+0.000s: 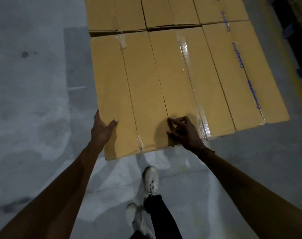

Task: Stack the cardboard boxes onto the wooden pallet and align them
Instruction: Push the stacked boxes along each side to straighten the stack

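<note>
1. Lay flat as the nearest, leftmost cardboard box (122, 94) in the top layer of a stack, long and narrow, running away from the viewer; touched the middle box (178, 80) along its right edge.
2. Gripped that box's near left corner: left hand (102, 130), thumb on the top face, fingers wrapped down the side and hidden.
3. Rested at the near end of the seam between the two boxes: right hand (183, 131), fingers curled with the tips at the seam; could not tell whether anything was pinched.
4. Lay third in the row: a box printed with blue lettering (238, 73), blurred and hard to read.
5. Sat beyond, cut off by the top edge: a further row of boxes (157, 12).
6. Stayed hidden beneath the stack: any pallet.
7. Stood on grey concrete floor (34, 100): white shoes (151, 181), dark trouser leg.
</note>
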Tool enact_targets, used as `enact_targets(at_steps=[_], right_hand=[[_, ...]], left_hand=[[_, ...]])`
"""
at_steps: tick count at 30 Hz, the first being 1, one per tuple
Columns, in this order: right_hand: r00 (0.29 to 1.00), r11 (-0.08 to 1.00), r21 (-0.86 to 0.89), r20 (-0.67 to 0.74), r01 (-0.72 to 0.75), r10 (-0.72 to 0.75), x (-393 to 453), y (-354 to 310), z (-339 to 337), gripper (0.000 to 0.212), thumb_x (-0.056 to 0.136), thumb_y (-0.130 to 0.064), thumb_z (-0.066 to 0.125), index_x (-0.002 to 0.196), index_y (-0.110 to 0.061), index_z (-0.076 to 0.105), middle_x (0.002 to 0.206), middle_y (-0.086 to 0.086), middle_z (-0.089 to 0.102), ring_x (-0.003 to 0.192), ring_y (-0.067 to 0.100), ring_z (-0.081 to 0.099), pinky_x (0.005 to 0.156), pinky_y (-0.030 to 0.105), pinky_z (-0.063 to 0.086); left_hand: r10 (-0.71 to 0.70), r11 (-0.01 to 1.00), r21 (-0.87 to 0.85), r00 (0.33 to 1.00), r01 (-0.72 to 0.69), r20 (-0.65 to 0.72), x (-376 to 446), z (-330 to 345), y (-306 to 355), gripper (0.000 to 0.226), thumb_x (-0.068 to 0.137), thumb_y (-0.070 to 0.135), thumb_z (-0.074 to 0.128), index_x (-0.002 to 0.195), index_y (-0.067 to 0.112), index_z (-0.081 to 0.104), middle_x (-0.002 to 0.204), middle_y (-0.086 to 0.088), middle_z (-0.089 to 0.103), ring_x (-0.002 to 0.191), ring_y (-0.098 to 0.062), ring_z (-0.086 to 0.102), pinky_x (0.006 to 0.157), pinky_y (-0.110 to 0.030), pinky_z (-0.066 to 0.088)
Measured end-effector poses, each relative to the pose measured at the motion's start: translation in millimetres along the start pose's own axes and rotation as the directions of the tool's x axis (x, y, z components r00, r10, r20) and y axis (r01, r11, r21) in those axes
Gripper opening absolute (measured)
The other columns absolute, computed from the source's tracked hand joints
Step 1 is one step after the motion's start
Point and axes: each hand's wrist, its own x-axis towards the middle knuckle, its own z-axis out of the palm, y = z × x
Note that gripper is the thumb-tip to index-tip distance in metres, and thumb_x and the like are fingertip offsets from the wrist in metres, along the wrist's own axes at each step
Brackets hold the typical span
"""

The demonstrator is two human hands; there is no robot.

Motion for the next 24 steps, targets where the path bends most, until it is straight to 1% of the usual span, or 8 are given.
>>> enact_targets(at_steps=[3, 6, 9, 12, 17, 18, 21, 24], right_hand=[[0.998, 0.999, 0.037, 0.055, 0.002, -0.004, -22, 10, 2, 0.079, 0.079, -0.024, 0.093, 0.149, -0.015, 0.058, 0.125, -0.003, 0.044, 0.093, 0.002, 0.066, 0.089, 0.018, 0.058], [0.990, 0.994, -0.003, 0.091, 0.106, -0.105, -31, 20, 2, 0.092, 0.070, -0.006, 0.097, 0.151, -0.009, 0.054, 0.130, 0.005, 0.042, 0.095, -0.005, 0.062, 0.088, 0.013, 0.055], [0.994, 0.995, -0.015, 0.042, 0.102, -0.101, -29, 21, 4, 0.086, 0.072, 0.004, 0.092, 0.150, -0.013, 0.057, 0.129, 0.007, 0.046, 0.103, 0.008, 0.063, 0.090, 0.022, 0.061], [0.994, 0.993, -0.050, 0.009, 0.106, -0.106, -26, 24, 7, 0.088, 0.069, -0.002, 0.096, 0.148, -0.018, 0.061, 0.126, 0.006, 0.050, 0.106, 0.026, 0.061, 0.092, 0.029, 0.060], [0.986, 0.980, -0.107, 0.000, 0.167, -0.168, -24, 35, 9, 0.087, 0.069, -0.007, 0.096, 0.148, -0.016, 0.060, 0.123, 0.007, 0.052, 0.099, 0.024, 0.057, 0.082, 0.009, 0.048], [0.985, 0.980, -0.103, -0.003, 0.172, -0.173, -24, 35, 9, 0.087, 0.070, -0.007, 0.096, 0.148, -0.016, 0.060, 0.122, 0.007, 0.052, 0.099, 0.025, 0.057, 0.083, 0.011, 0.049], [0.980, 0.976, -0.094, -0.010, 0.195, -0.196, -25, 36, 8, 0.085, 0.071, -0.007, 0.095, 0.149, -0.013, 0.059, 0.120, 0.011, 0.053, 0.099, 0.030, 0.057, 0.085, 0.031, 0.055], [0.980, 0.968, -0.153, 0.008, 0.200, -0.201, -22, 31, 3, 0.083, 0.071, -0.012, 0.095, 0.146, -0.008, 0.060, 0.117, 0.014, 0.055, 0.092, 0.028, 0.057, 0.081, 0.033, 0.054]], left_hand=[[0.021, 1.000, -0.004, 1.000, -0.021, -0.005, -22, 3, -17, 0.092, 0.093, 0.051, 0.074, 0.165, 0.030, 0.021, 0.161, -0.005, 0.044, 0.143, -0.034, 0.046, 0.116, -0.049, 0.039], [0.031, 0.999, -0.039, 0.999, -0.032, -0.022, -39, 9, -32, 0.089, 0.095, 0.048, 0.073, 0.165, 0.030, 0.021, 0.162, -0.004, 0.043, 0.144, -0.032, 0.044, 0.115, -0.044, 0.037], [0.067, 0.996, -0.062, 0.997, -0.070, -0.041, -46, 14, -39, 0.088, 0.095, 0.049, 0.072, 0.165, 0.029, 0.022, 0.161, -0.003, 0.043, 0.145, -0.031, 0.044, 0.115, -0.043, 0.036], [0.080, 0.995, -0.053, 0.995, -0.083, -0.057, -44, 17, -41, 0.088, 0.096, 0.049, 0.072, 0.165, 0.028, 0.021, 0.162, -0.004, 0.043, 0.146, -0.032, 0.043, 0.118, -0.045, 0.035], [0.099, 0.994, -0.030, 0.992, -0.102, -0.078, -43, 19, -40, 0.087, 0.098, 0.046, 0.071, 0.165, 0.024, 0.021, 0.163, -0.005, 0.042, 0.147, -0.033, 0.041, 0.120, -0.045, 0.034], [0.096, 0.995, -0.028, 0.992, -0.098, -0.079, -43, 20, -39, 0.087, 0.098, 0.046, 0.070, 0.165, 0.024, 0.020, 0.163, -0.006, 0.041, 0.147, -0.034, 0.041, 0.120, -0.046, 0.034], [0.078, 0.997, 0.002, 0.995, -0.078, -0.068, -41, 20, -36, 0.088, 0.098, 0.047, 0.069, 0.166, 0.024, 0.017, 0.164, -0.008, 0.039, 0.148, -0.036, 0.040, 0.121, -0.049, 0.034], [0.050, 0.998, 0.042, 0.997, -0.047, -0.057, -38, 17, -31, 0.088, 0.097, 0.047, 0.071, 0.165, 0.022, 0.019, 0.163, -0.010, 0.040, 0.146, -0.038, 0.042, 0.120, -0.052, 0.036]])
